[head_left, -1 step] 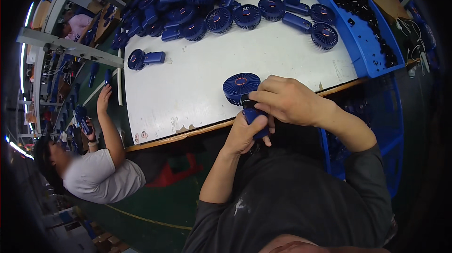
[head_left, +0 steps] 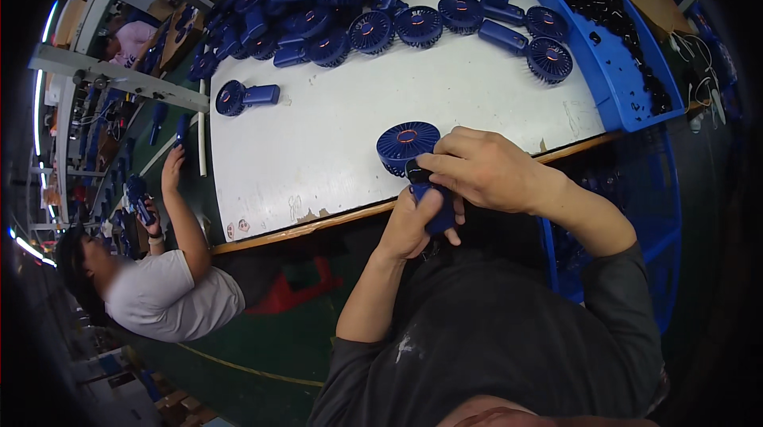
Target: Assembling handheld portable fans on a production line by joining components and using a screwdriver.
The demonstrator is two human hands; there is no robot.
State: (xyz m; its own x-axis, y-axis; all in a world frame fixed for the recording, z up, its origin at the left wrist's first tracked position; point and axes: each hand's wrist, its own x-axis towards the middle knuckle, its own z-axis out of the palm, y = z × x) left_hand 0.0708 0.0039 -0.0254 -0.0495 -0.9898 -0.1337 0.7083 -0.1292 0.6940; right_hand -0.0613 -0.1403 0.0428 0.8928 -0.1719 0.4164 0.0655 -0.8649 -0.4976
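A dark blue handheld fan point(head_left: 397, 158) is held at the table's front edge, its round grille facing up with an orange ring in the middle. My left hand point(head_left: 407, 227) is closed around its handle, thumb on top. The fingers of my right hand point(head_left: 494, 173) pinch at the neck between head and handle, where a black piece point(head_left: 413, 170) shows. The fingertips partly cover that piece, so I cannot see how it sits. Another blue fan point(head_left: 232, 98) lies alone on the left of the white table point(head_left: 318, 133).
A heap of blue fans point(head_left: 318, 22) covers the table's far side. At the right stands a blue bin point(head_left: 612, 77) with many small black parts. Below it is a blue crate point(head_left: 660, 260). On the left, a co-worker in a grey shirt point(head_left: 175, 300) handles similar fans beside a metal frame point(head_left: 119, 77).
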